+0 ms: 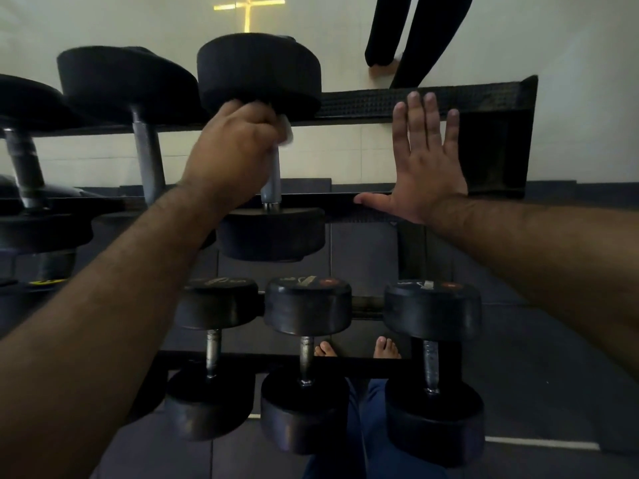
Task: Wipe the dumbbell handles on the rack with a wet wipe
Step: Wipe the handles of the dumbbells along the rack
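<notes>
**Wiping the top-row handle, far end first**

Left hand [235,150] curled round the handle [273,174] of the rightmost top-row dumbbell [259,74], wet wipe [286,131] pinched under the fingers and showing white just below the far head. Right hand [425,160] flat and open, fingers straight, holding nothing, heel and thumb resting on the front rail of the rack [380,210].

To do it well: keep the wipe wrapped fully round the bar, twist while drawing toward the near head, cover the knurled part and both collars. Keep the right hand braced on the rail for steadiness. Two more handles waiting to the left, three on the lower row [306,357].
</notes>
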Demonstrator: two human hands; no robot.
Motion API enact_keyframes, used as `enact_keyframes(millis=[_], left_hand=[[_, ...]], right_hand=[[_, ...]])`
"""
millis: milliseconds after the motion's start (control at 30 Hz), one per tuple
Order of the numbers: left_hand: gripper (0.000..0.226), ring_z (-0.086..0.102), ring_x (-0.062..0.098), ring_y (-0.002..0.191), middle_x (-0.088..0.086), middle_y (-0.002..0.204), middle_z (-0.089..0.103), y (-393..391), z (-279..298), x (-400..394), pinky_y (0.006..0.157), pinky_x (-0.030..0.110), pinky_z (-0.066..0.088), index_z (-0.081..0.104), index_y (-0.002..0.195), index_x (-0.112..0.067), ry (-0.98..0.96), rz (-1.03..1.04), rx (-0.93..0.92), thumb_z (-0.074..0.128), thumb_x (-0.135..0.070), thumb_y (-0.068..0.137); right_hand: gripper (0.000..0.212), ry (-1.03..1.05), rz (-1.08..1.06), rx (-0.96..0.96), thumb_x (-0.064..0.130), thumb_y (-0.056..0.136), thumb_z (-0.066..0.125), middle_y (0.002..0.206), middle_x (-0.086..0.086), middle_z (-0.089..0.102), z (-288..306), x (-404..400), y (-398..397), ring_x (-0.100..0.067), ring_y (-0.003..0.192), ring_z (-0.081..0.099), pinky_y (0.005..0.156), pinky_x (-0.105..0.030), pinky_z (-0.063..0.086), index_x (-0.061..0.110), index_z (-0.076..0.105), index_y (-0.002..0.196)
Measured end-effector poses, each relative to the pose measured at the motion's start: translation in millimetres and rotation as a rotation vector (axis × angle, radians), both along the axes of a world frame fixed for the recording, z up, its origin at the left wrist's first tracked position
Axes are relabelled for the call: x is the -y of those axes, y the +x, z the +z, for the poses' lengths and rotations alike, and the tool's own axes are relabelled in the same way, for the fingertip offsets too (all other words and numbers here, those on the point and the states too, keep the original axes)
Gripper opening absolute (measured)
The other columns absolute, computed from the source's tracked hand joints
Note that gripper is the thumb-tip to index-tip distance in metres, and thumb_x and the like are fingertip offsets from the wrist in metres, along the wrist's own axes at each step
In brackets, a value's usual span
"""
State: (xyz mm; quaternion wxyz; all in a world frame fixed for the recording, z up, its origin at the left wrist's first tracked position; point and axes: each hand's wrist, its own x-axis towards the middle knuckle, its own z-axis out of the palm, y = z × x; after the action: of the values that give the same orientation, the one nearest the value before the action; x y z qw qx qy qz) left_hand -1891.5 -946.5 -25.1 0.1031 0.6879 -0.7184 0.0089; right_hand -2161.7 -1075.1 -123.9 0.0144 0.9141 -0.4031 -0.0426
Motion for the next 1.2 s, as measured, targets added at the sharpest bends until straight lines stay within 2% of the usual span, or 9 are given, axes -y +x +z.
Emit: enact_keyframes(millis=[167,267,467,567,700,800,933,1033,1200], left_hand=[[0.022,0.066,0.033,0.098,0.008,0.109,0.077,-10.2,8.1,0.7,0.087,0.037,0.051,0.081,0.108,-0.007,-0.296,0.027,-0.016,0.06,-0.004,0.101],[0.025,0.065,0.032,0.093,0.004,0.106,0.077,-12.4,-7.2,10.7,0.083,0.038,0.053,0.08,0.107,-0.009,-0.305,0.017,0.126,0.06,0.002,0.096],[0.027,0.06,0.037,0.106,0.004,0.096,0.077,-16.3,-0.7,10.5,0.083,0.047,0.049,0.081,0.093,-0.012,0.149,0.038,0.189,0.062,0.001,0.078],[0.019,0.064,0.033,0.092,0.007,0.095,0.072,-26.1,17.7,7.6,0.076,0.039,0.052,0.082,0.093,-0.025,0.474,-0.047,0.151,0.069,-0.015,0.082],[0.023,0.067,0.028,0.094,0.001,0.099,0.076,-40.8,24.2,13.1,0.081,0.04,0.056,0.082,0.102,-0.028,0.506,-0.01,0.022,0.065,-0.018,0.089],[0.029,0.066,0.025,0.098,-0.001,0.103,0.074,-44.5,24.8,14.7,0.09,0.034,0.05,0.078,0.109,-0.032,0.644,-0.091,0.222,0.063,-0.016,0.09],[0.046,0.066,0.022,0.102,-0.003,0.111,0.076,-29.5,38.9,9.5,0.092,0.035,0.055,0.079,0.116,-0.036,0.854,-0.053,-0.021,0.06,-0.004,0.089],[0.031,0.067,0.012,0.098,-0.01,0.103,0.078,-6.4,57.1,-0.8,0.086,0.026,0.046,0.083,0.105,-0.035,0.8,0.038,-0.192,0.069,-0.01,0.091],[0.02,0.068,0.02,0.093,0.002,0.095,0.077,12.5,28.2,-20.3,0.082,0.032,0.051,0.083,0.099,-0.021,0.57,0.574,-0.357,0.068,-0.01,0.091]], right_hand=[[0.152,-0.01,-0.003,-0.003,0.112,0.069,0.018,0.177,-0.025,-0.009,-1.3,1.6,-1.1,-0.044,0.164,-0.008,0.128,-0.071,0.004,-0.001,-0.007,0.168],[0.152,-0.001,-0.003,0.006,0.112,0.069,0.017,0.177,-0.025,-0.008,-0.3,1.0,-0.8,-0.044,0.164,-0.007,0.128,-0.07,0.005,-0.001,-0.007,0.168],[0.152,0.005,0.001,0.017,0.112,0.069,0.02,0.177,-0.024,-0.006,0.1,0.8,-1.7,-0.044,0.164,-0.006,0.128,-0.07,0.004,-0.001,-0.006,0.168],[0.152,0.007,0.005,0.021,0.112,0.069,0.021,0.177,-0.025,-0.006,-0.6,-0.2,-2.2,-0.044,0.164,-0.006,0.128,-0.07,0.004,-0.001,-0.006,0.168],[0.152,0.006,0.004,0.022,0.111,0.069,0.02,0.177,-0.024,-0.008,-0.3,0.5,-3.5,-0.043,0.164,-0.007,0.128,-0.071,0.005,-0.001,-0.006,0.168],[0.152,0.006,0.003,0.023,0.112,0.069,0.019,0.177,-0.024,-0.009,-1.0,0.7,-3.0,-0.043,0.164,-0.009,0.127,-0.071,0.005,-0.001,-0.007,0.168],[0.152,0.009,0.007,0.022,0.112,0.07,0.019,0.177,-0.024,-0.01,-0.8,1.3,-3.9,-0.043,0.164,-0.009,0.127,-0.071,0.005,-0.001,-0.008,0.168],[0.152,0.017,0.01,0.024,0.111,0.07,0.02,0.177,-0.024,-0.01,-0.3,1.3,-3.8,-0.043,0.164,-0.009,0.127,-0.071,0.004,-0.001,-0.007,0.168],[0.151,0.017,0.005,0.032,0.111,0.07,0.021,0.177,-0.024,-0.009,-0.5,1.7,-4.4,-0.043,0.164,-0.01,0.128,-0.071,0.004,-0.001,-0.007,0.168]])
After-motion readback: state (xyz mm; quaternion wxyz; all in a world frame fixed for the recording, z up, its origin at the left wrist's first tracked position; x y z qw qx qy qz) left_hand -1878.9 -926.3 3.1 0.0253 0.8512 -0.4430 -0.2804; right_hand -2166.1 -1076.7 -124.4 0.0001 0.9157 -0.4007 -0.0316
